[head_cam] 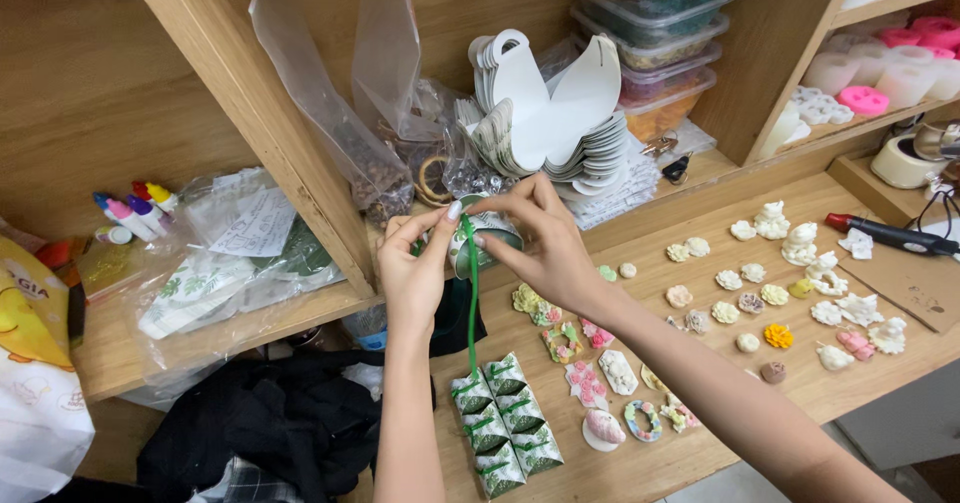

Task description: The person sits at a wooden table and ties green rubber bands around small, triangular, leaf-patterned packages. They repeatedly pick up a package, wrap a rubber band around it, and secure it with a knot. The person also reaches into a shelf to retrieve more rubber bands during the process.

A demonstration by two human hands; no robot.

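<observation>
The fingers [425, 231] of the left hand [412, 268] were pinched narrow on a thin green ribbon [471, 293], near its upper end. The ribbon hung straight down from that pinch towards a cluster of small wrapped boxes [505, 423], patterned green and white and each tied with green ribbon, lying in two rows on the wooden counter [700, 443].

The right hand [545, 248] was just beside the left, its fingers curled around a small roll [485, 243] of green and white ribbon and holding it above the counter's back edge, in front of a wooden shelf upright [260, 113]. The two hands nearly touched at the ribbon.

To the right of the boxes, many small moulded figures [780, 283] in white, pink, yellow and pale green were spread across the counter. A red and black tool [885, 233] lay near the far right edge.

Behind the hands, a stack of flat white card cut-outs [545, 113] stood on the shelf, beside clear plastic bags [330, 73]. Stacked clear lidded containers [655, 33] sat further back. On the lower shelf to the left were coloured marker pens [135, 213] and a plastic bag of papers [230, 253]. Dark cloth [260, 423] lay bundled below.
</observation>
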